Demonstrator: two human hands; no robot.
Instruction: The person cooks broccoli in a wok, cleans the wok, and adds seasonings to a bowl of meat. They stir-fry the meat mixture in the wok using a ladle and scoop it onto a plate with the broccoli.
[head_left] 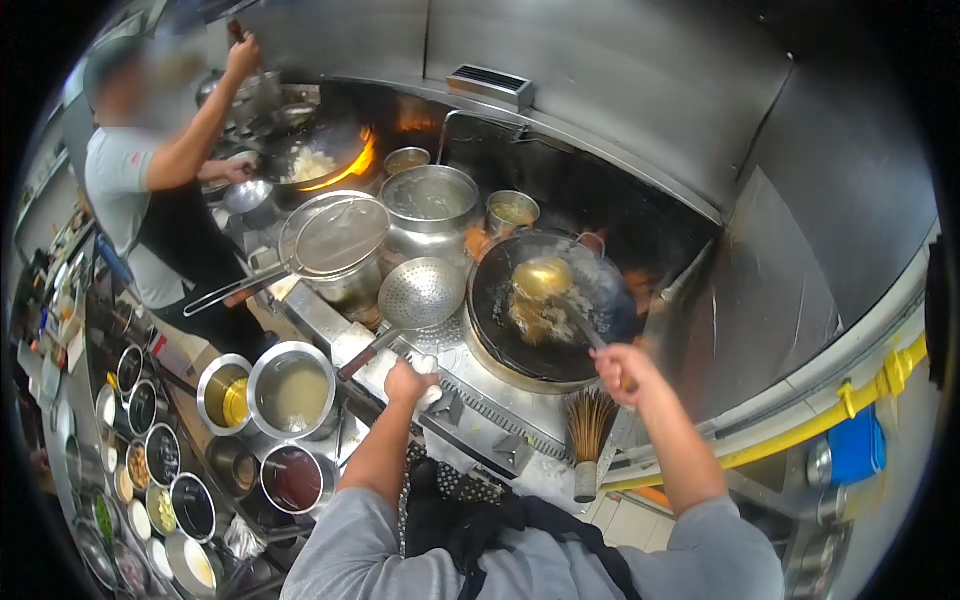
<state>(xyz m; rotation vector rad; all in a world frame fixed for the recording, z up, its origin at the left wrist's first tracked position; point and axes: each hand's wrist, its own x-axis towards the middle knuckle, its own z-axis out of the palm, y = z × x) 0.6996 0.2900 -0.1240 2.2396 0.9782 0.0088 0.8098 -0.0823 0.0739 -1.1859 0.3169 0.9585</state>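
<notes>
My right hand [630, 373] is closed round the handle of a wok ladle [543, 277]. The ladle's golden bowl is over the dark wok [495, 345], touching or just above the brownish food [545, 318] inside; I cannot tell which. Steam blurs the wok's right side. My left hand [408, 381] grips a bunched white cloth [428, 392] at the stove's front edge, left of the wok. Just beyond that hand, a perforated skimmer [422, 293] lies with its handle pointing toward me. Below the wok is a bamboo wok brush [590, 420].
At left, a co-worker [150, 190] stands by another wok [345, 140] with flames around it. A mesh strainer [343, 236] rests on a pot. A water pot [430, 195] stands behind the skimmer. Sauce containers [292, 478] crowd the lower left. A yellow pipe [780, 440] runs along the right.
</notes>
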